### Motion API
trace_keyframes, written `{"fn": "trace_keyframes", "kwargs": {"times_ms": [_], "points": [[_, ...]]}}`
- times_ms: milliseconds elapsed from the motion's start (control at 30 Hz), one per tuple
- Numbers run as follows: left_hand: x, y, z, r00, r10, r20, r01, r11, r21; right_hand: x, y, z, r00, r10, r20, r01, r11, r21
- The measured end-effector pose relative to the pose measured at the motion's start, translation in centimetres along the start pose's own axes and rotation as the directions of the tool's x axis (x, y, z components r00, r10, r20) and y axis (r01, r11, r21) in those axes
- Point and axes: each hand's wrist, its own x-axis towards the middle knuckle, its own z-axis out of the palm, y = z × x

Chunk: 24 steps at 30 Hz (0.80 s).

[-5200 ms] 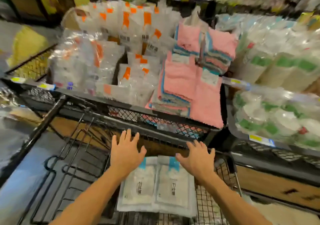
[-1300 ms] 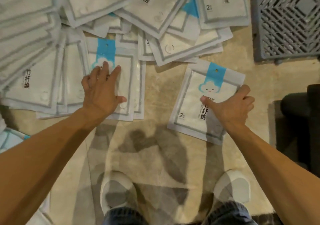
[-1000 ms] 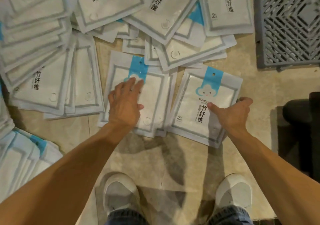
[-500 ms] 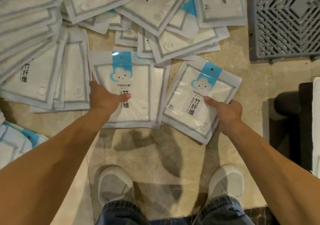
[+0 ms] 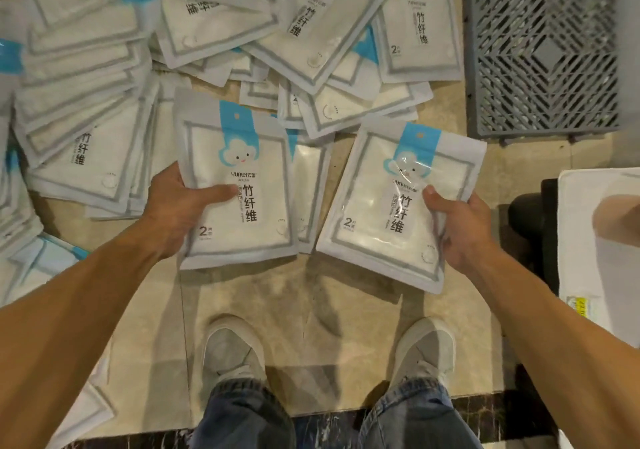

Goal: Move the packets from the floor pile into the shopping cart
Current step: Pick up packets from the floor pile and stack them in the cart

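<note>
Looking down at a beige floor, I see a big pile of white packets (image 5: 263,36) with blue cloud labels spread across the top and left. My left hand (image 5: 176,206) grips the left edge of one packet (image 5: 239,185), thumb on its front. A second packet seems to lie behind it, its edge (image 5: 311,192) showing at the right. My right hand (image 5: 460,227) grips the right edge of another packet (image 5: 394,206), lifted off the floor. The shopping cart is not in view.
A grey plastic lattice crate (image 5: 540,50) lies at the upper right. A dark object (image 5: 530,227) and a white surface (image 5: 595,240) sit at the right edge. My two grey shoes (image 5: 232,348) stand on the floor below the packets.
Both hands have lifted their packets off the floor and toward me. Half a second ago the packets were just coming up from the pile.
</note>
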Motion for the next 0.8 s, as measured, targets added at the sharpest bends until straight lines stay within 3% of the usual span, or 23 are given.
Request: {"fn": "trace_keyframes", "kwargs": {"times_ms": [200, 433, 633, 800], "points": [[-5.0, 6.7, -3.6, 0.999, 0.0, 0.047, 0.009, 0.981, -0.194, -6.3, -7.9, 2.1, 0.985, 0.014, 0.175, -0.004, 0.998, -0.057], [-13.4, 21.0, -13.7, 0.998, 0.049, 0.032, -0.035, 0.943, -0.332, -19.0, -23.8, 10.2, 0.922, -0.061, 0.383, 0.111, 0.988, -0.11], [-25.2, 37.5, -26.4, 0.983, 0.156, -0.094, -0.182, 0.874, -0.45, -36.9, -39.6, 18.4, 0.85, -0.131, 0.511, 0.254, 0.95, -0.179], [-38.1, 47.3, -38.6, 0.955, 0.257, -0.146, -0.295, 0.81, -0.507, -54.9, -49.2, 23.5, 0.752, -0.143, 0.643, 0.345, 0.917, -0.201]]}}
